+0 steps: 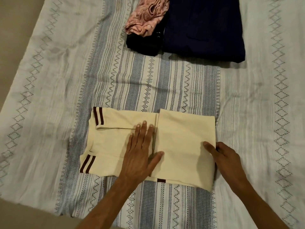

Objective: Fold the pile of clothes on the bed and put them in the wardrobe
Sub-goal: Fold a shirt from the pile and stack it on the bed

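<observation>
A cream shirt (181, 138) with dark maroon stripes on its sleeve cuffs lies partly folded on the bed near me. My left hand (140, 152) presses flat on its middle, fingers straight, beside the fold line. My right hand (226, 157) grips the shirt's right edge, thumb on top and fingers tucked under the cloth. Farther back lie a folded navy garment (203, 28), a crumpled pink garment (148, 15) and a black garment (142, 45) under the pink one.
The bed is covered by a white sheet (57, 80) with a blue and grey zigzag band down its middle. A beige floor (14, 22) shows at the left edge and bottom left corner.
</observation>
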`<state>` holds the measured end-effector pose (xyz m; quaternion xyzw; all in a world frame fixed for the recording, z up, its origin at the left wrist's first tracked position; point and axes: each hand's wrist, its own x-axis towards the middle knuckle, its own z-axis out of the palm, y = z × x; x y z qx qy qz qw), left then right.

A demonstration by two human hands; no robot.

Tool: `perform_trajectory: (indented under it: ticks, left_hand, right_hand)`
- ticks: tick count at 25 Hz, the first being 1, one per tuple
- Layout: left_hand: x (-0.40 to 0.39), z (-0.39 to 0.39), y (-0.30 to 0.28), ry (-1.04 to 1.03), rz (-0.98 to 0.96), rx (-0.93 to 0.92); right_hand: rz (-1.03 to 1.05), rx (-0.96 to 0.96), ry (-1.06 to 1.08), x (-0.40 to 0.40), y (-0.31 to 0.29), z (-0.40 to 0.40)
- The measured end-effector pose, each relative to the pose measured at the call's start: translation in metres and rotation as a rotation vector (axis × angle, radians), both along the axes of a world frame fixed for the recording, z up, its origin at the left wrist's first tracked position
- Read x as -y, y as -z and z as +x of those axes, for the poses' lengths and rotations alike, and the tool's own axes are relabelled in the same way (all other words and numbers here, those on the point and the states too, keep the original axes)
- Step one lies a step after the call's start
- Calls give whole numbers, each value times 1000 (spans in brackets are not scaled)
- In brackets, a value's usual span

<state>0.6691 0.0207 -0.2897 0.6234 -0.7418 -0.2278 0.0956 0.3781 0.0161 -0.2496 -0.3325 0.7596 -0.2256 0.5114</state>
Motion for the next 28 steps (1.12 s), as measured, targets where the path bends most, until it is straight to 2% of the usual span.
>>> perform_trajectory:
  ticks: [2, 4, 7, 9, 14, 21, 28]
  left_hand:
    - [-14, -15, -1, 27, -32, -19]
    - [-24, -36, -4, -191, 10, -85]
    - [-25, -51, -9, -583, 221, -287]
    - [-15, -48, -8, -681, 311, -338]
    - [18, -45, -5, -664, 325, -305]
    - [11, -25, -13, -651, 318, -434]
    - [9, -27, -11, -619, 210, -371]
  right_hand:
    - [19, 14, -25, 1, 3, -2]
    - [29, 12, -30, 1, 4, -3]
    - [37, -5, -52, 1, 3, -3]
    - [44, -21, -58, 2, 1, -1]
    - [38, -50, -52, 4, 1, 4]
    - [17, -47, -111, 3, -3, 6]
    - [-14, -115, -116, 3, -2, 9]
